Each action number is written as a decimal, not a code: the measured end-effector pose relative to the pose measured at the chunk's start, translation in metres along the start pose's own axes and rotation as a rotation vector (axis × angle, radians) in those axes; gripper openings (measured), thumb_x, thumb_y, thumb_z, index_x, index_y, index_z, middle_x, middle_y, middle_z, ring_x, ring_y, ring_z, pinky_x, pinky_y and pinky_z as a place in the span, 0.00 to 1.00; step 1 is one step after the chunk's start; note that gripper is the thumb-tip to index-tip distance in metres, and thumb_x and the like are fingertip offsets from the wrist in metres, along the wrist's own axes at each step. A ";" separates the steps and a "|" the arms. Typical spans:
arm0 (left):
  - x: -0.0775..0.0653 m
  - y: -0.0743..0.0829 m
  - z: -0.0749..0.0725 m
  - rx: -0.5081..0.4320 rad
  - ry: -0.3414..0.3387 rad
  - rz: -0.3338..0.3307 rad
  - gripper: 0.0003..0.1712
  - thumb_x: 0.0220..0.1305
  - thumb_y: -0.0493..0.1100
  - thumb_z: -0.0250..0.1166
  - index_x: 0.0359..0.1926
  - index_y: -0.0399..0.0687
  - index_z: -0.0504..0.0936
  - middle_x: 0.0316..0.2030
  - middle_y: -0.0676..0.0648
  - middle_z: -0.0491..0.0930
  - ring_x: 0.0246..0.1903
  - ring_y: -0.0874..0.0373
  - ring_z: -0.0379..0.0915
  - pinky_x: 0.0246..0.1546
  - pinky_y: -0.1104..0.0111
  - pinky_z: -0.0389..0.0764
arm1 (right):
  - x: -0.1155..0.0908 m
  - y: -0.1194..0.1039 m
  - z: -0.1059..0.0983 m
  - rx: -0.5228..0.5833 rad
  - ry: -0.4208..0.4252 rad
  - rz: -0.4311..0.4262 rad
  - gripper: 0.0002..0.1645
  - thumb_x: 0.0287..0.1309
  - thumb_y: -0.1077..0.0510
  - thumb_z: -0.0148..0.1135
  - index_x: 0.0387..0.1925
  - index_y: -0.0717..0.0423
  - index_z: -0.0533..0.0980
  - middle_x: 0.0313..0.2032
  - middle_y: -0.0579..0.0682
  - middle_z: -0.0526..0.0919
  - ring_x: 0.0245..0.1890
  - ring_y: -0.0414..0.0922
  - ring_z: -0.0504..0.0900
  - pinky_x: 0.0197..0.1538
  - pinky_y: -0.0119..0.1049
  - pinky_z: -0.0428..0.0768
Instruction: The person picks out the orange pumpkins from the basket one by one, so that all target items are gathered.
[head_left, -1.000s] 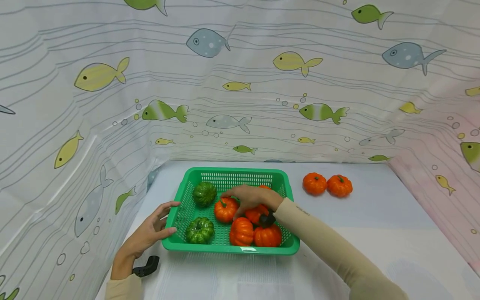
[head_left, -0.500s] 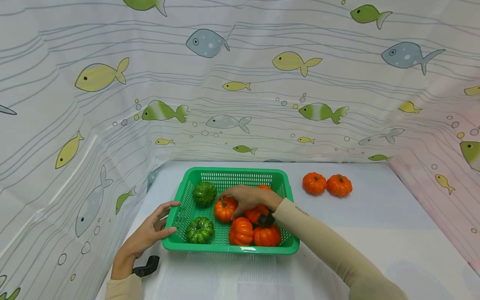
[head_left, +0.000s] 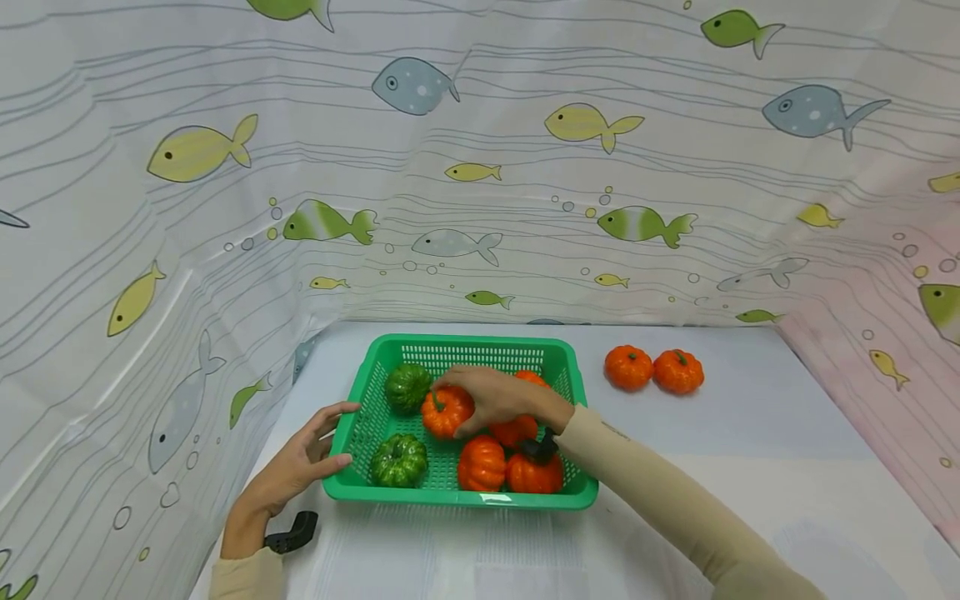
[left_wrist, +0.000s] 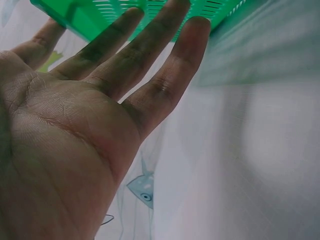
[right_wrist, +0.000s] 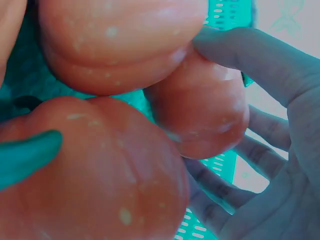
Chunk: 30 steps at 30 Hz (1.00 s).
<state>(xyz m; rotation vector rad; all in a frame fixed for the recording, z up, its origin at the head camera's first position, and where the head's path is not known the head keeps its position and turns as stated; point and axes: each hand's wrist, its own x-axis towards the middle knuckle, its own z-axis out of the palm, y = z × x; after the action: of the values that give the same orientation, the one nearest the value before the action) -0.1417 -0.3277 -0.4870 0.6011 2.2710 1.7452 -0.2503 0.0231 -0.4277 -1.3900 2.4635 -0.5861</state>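
Observation:
A green plastic basket [head_left: 450,497] holds small orange and green pumpkins. Inside it, my right hand [head_left: 491,396] grips an orange pumpkin [head_left: 442,414] between thumb and fingers; the right wrist view shows this gripped pumpkin [right_wrist: 205,110] beyond two nearer ones. A dark green pumpkin [head_left: 407,387] is just left of it, and a striped green pumpkin [head_left: 399,461] lies at the front left. My left hand [head_left: 300,458] is at the basket's left rim, fingers extended. In the left wrist view, the left hand's fingers [left_wrist: 170,75] reach up to the basket wall.
More orange pumpkins lie in the basket's right half, including a front one [head_left: 482,464] and a corner one [head_left: 535,472]. Outside, two orange pumpkins [head_left: 629,367] [head_left: 678,372] sit on the white table [head_left: 750,417]. A fish-print curtain [head_left: 525,192] encloses the table's back and sides.
My right hand has shifted slightly left and away from me, and the gripped orange pumpkin has moved with it toward the dark green one. The left hand stays at the rim.

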 end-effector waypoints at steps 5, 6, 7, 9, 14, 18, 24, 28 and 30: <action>0.001 0.000 0.000 0.001 -0.001 -0.006 0.40 0.74 0.31 0.60 0.80 0.51 0.54 0.80 0.35 0.41 0.76 0.24 0.34 0.64 0.26 0.56 | -0.009 -0.005 -0.007 0.063 0.068 0.026 0.42 0.55 0.49 0.79 0.69 0.50 0.72 0.67 0.48 0.73 0.63 0.45 0.73 0.63 0.40 0.75; 0.000 -0.001 -0.001 0.003 -0.004 -0.005 0.40 0.74 0.31 0.60 0.80 0.50 0.54 0.80 0.34 0.40 0.75 0.23 0.33 0.64 0.26 0.56 | -0.011 -0.005 -0.008 0.080 0.080 0.030 0.42 0.56 0.49 0.78 0.69 0.49 0.72 0.66 0.47 0.74 0.63 0.45 0.73 0.64 0.40 0.74; 0.001 -0.001 -0.001 0.003 -0.005 -0.005 0.40 0.74 0.32 0.60 0.80 0.51 0.54 0.80 0.34 0.40 0.75 0.23 0.33 0.64 0.26 0.56 | -0.013 -0.005 -0.010 0.093 0.092 0.033 0.41 0.57 0.48 0.78 0.69 0.49 0.72 0.66 0.47 0.74 0.63 0.44 0.73 0.65 0.40 0.74; 0.001 -0.001 -0.002 0.013 -0.010 0.002 0.40 0.74 0.31 0.60 0.80 0.51 0.54 0.80 0.34 0.40 0.75 0.24 0.32 0.65 0.26 0.53 | -0.016 -0.005 -0.012 0.106 0.111 0.032 0.40 0.58 0.47 0.77 0.69 0.49 0.72 0.66 0.46 0.74 0.64 0.44 0.72 0.66 0.41 0.73; 0.004 0.000 -0.002 0.026 -0.012 0.008 0.41 0.74 0.32 0.61 0.80 0.52 0.54 0.80 0.37 0.42 0.77 0.27 0.32 0.67 0.29 0.51 | -0.026 -0.003 -0.019 0.127 0.165 0.035 0.37 0.59 0.46 0.77 0.67 0.48 0.75 0.67 0.47 0.74 0.67 0.47 0.71 0.68 0.46 0.72; 0.006 0.000 -0.002 0.035 -0.018 0.015 0.41 0.74 0.32 0.61 0.80 0.53 0.54 0.80 0.38 0.43 0.77 0.28 0.32 0.67 0.31 0.52 | -0.035 0.001 -0.023 0.158 0.203 0.086 0.38 0.58 0.45 0.77 0.67 0.47 0.74 0.67 0.46 0.74 0.66 0.47 0.72 0.66 0.48 0.75; 0.006 -0.002 -0.002 0.016 -0.030 0.038 0.41 0.74 0.31 0.60 0.80 0.51 0.53 0.80 0.36 0.42 0.76 0.26 0.30 0.66 0.27 0.49 | -0.050 0.005 -0.031 0.219 0.266 0.134 0.38 0.57 0.47 0.78 0.67 0.49 0.74 0.66 0.47 0.75 0.62 0.46 0.75 0.60 0.44 0.79; 0.004 -0.002 -0.003 0.006 -0.032 0.036 0.41 0.74 0.30 0.59 0.80 0.49 0.53 0.80 0.35 0.41 0.76 0.26 0.28 0.66 0.26 0.45 | -0.060 0.008 -0.035 0.212 0.299 0.168 0.39 0.56 0.47 0.78 0.67 0.49 0.74 0.65 0.47 0.76 0.59 0.47 0.76 0.57 0.43 0.81; 0.002 -0.002 -0.003 0.019 -0.029 0.027 0.41 0.74 0.31 0.59 0.80 0.50 0.53 0.80 0.36 0.41 0.76 0.26 0.28 0.68 0.28 0.47 | -0.065 0.009 -0.037 0.213 0.311 0.185 0.39 0.56 0.47 0.78 0.67 0.48 0.75 0.64 0.47 0.77 0.57 0.47 0.77 0.55 0.42 0.82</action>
<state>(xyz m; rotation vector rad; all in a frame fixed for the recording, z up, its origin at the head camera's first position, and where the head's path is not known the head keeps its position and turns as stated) -0.1447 -0.3299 -0.4882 0.6587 2.2731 1.7176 -0.2388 0.0917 -0.3973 -1.0428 2.6294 -1.0531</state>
